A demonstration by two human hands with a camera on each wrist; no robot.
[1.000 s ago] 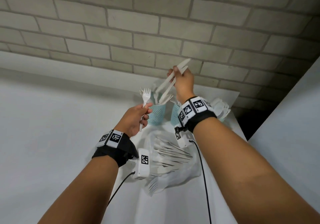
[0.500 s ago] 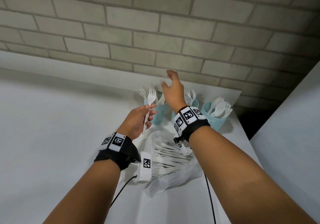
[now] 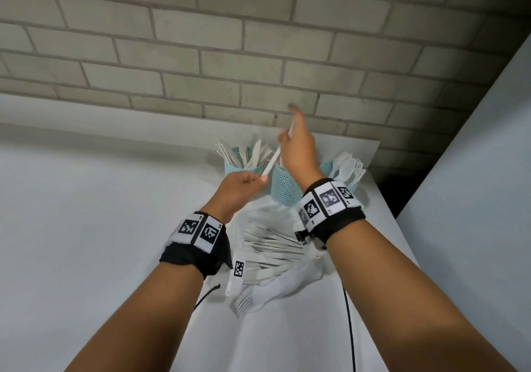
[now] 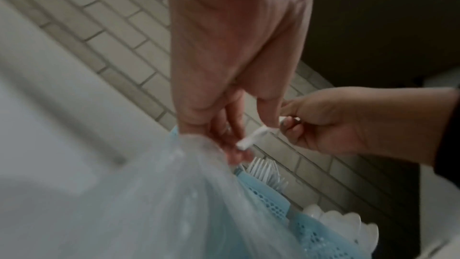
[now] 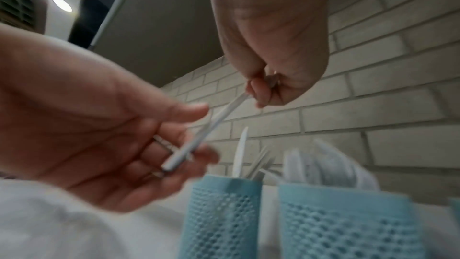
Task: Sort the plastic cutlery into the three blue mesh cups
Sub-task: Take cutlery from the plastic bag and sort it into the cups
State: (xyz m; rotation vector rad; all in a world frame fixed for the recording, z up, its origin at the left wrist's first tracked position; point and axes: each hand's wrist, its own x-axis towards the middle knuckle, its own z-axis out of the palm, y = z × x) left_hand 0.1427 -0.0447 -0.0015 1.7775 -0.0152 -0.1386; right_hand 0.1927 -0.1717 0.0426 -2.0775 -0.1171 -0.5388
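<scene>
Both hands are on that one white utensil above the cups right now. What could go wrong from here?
The fork hangs between the left hand and right hand, each holding one end; a badly timed release could drop it. It hovers over the knife cup and the middle cup, so it might land among the knives. The right wrist sits close above the spoon cup, near the table's edge; a nudge could tip it.

Grey brick wall [image 3: 218, 47], white table [image 3: 71, 228]

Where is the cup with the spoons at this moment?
In the head view, the spoon cup stands rightmost of the three, near the table's far right corner, partly hidden behind the right hand.
</scene>
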